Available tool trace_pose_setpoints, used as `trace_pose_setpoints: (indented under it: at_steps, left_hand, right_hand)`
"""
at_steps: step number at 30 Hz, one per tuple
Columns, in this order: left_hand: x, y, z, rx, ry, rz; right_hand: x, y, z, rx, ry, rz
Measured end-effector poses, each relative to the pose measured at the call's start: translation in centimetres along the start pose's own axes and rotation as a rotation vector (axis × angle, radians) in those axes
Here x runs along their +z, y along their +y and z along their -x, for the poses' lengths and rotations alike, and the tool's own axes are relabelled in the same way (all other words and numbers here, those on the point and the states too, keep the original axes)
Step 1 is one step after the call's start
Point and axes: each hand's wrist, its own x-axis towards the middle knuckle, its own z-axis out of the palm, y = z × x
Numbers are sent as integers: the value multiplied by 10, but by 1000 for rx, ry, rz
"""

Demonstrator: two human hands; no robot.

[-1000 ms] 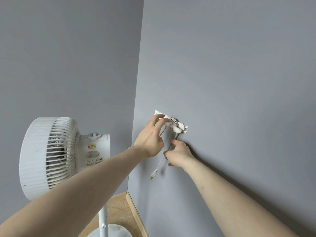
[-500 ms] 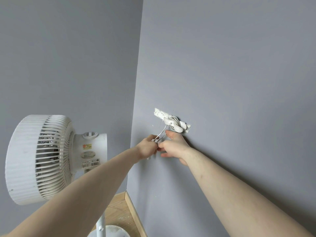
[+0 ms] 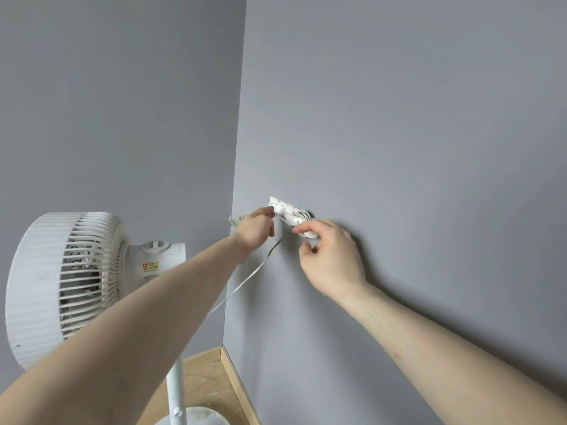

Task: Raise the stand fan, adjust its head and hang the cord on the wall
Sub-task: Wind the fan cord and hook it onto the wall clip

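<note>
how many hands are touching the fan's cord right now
2. The left hand holds the plug end of the thin white flat cord beside the white wall bracket. The right hand pinches the wound cord loops under it.

Both walls (image 3: pixel 399 118) are a flat blue-grey with no pattern, the left one a shade darker. At the left of the frame the fan (image 3: pixel 64 286) is white, its grille a pattern of thin parallel ribs with dark gaps between them, and a small red and yellow sticker (image 3: pixel 150 265) sits on its white motor housing. Its pole (image 3: pixel 176 391) and base are white too. The cord (image 3: pixel 245 282) is white, as is the hook strip (image 3: pixel 283 208) on the wall at mid-frame. At the bottom, the floor (image 3: pixel 202 381) and skirting board are light brown wood with faint grain.
</note>
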Motion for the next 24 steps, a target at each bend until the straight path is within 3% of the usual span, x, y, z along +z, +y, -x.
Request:
trace_pose_setpoints:
  at_steps: [2,9,20,24]
  left_hand:
    - [1,11,1,30,5,17]
    - [10,38,5,150,25,-57]
    - [16,51,22,460,92,-499]
    - [18,51,29,595,87,-716]
  right_hand:
    - [-12,-2,-4,-36,27,73]
    - [-19,3,-3,64,-222,235]
    - [-19,3,6,62,-273,197]
    - [-20,10,14,80,-175,131]
